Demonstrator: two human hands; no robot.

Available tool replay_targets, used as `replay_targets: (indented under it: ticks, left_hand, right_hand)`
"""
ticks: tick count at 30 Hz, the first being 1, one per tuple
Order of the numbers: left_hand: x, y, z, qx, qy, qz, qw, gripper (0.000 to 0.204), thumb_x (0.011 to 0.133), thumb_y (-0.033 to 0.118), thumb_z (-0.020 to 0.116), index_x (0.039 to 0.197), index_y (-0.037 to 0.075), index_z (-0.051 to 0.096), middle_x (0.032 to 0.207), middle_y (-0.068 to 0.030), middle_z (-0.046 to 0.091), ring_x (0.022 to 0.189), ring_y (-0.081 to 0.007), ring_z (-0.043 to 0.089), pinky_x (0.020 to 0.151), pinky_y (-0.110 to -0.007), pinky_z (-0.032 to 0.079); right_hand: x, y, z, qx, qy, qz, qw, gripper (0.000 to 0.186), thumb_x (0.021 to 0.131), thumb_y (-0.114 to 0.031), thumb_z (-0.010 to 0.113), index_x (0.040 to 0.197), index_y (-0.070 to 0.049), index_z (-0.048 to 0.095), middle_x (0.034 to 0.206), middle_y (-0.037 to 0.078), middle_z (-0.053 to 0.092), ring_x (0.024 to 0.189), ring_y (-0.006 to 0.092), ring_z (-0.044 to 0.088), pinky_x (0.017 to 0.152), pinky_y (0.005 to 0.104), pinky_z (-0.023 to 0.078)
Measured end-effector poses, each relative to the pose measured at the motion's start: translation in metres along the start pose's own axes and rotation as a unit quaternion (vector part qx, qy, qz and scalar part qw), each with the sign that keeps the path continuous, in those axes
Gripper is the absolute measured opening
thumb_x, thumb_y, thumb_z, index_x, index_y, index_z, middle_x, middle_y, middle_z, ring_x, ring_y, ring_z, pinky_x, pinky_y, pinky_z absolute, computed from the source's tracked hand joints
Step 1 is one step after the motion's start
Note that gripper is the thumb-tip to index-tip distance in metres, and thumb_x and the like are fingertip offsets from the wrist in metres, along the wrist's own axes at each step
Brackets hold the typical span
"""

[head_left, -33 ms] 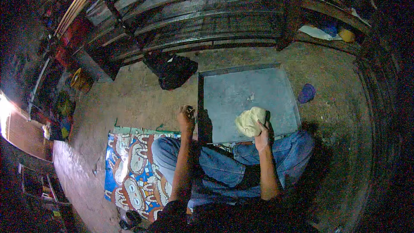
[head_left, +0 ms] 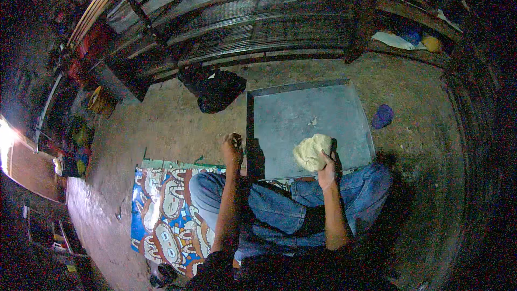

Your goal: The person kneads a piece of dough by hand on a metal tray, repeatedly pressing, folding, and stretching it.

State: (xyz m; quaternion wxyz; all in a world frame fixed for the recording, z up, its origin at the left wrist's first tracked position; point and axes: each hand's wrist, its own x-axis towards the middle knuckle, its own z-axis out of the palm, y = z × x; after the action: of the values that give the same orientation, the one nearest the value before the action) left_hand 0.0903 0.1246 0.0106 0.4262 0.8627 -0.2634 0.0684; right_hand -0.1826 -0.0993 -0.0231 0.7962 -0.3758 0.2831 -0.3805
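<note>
My right hand (head_left: 328, 170) is closed on a pale yellow, soft, folded lump (head_left: 313, 152). Whether that lump is cloth or dough I cannot tell. It is over the near right part of a shallow grey tray (head_left: 301, 110) with a raised rim, which lies in front of my crossed legs. A small whitish patch (head_left: 313, 122) shows near the tray's middle. Left of the tray, above the floor, my left hand (head_left: 231, 148) has its fingers curled in. Something small and dark seems to be at those fingers, too unclear to name.
A black bag (head_left: 212, 89) lies on the floor beyond the tray's left corner. To the tray's right sits a small purple object (head_left: 383, 116). A colourful cartoon-print mat (head_left: 167, 205) spreads at my left. A dark slatted bench (head_left: 258, 32) runs along the back.
</note>
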Motion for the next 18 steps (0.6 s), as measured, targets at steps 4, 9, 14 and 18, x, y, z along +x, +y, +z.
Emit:
replay_targets:
  ticks: [4,9,14,18]
  left_hand:
    - [0.004,-0.036,-0.016,0.004,0.027,-0.018,0.999,0.030,0.072,0.005,0.071,0.101,0.003,0.065,0.103,-0.0229,0.060,0.093,-0.0379,0.060,0.080,-0.041,0.050]
    - [-0.003,0.010,-0.019,0.045,0.010,-0.024,0.999,0.038,0.077,0.018,0.076,0.110,0.002,0.064,0.125,-0.0181,0.057,0.105,-0.0317,0.058,0.087,-0.040,0.048]
    - [-0.034,0.087,0.007,-0.338,-0.178,-0.200,0.902,0.050,0.098,0.044,0.051,0.127,0.004,0.056,0.123,-0.0119,0.061,0.116,-0.0228,0.056,0.096,-0.041,0.045]
    - [-0.077,0.134,0.044,-0.638,-0.314,-0.320,0.626,0.075,0.095,0.062,0.039,0.147,0.008,0.033,0.146,-0.0140,0.042,0.131,-0.0266,0.044,0.108,-0.043,0.036]
  right_hand:
    - [-0.009,0.003,0.021,0.055,-0.022,0.020,0.998,0.045,0.085,-0.005,0.064,0.128,-0.007,0.051,0.125,0.008,0.055,0.119,0.0245,0.051,0.100,0.0379,0.044]
    - [-0.014,-0.023,0.029,0.146,0.015,0.070,0.987,0.045,0.082,-0.004,0.066,0.126,-0.005,0.054,0.124,0.010,0.057,0.116,0.0244,0.054,0.100,0.0346,0.044]
    - [-0.012,0.005,0.011,0.117,-0.063,0.096,0.986,0.044,0.087,-0.013,0.061,0.130,-0.006,0.054,0.134,0.014,0.055,0.121,0.0274,0.054,0.103,0.0371,0.043]
    - [-0.022,0.004,0.029,0.254,-0.078,0.198,0.944,0.043,0.091,-0.022,0.054,0.129,-0.002,0.054,0.130,0.012,0.057,0.117,0.0255,0.056,0.100,0.0392,0.045]
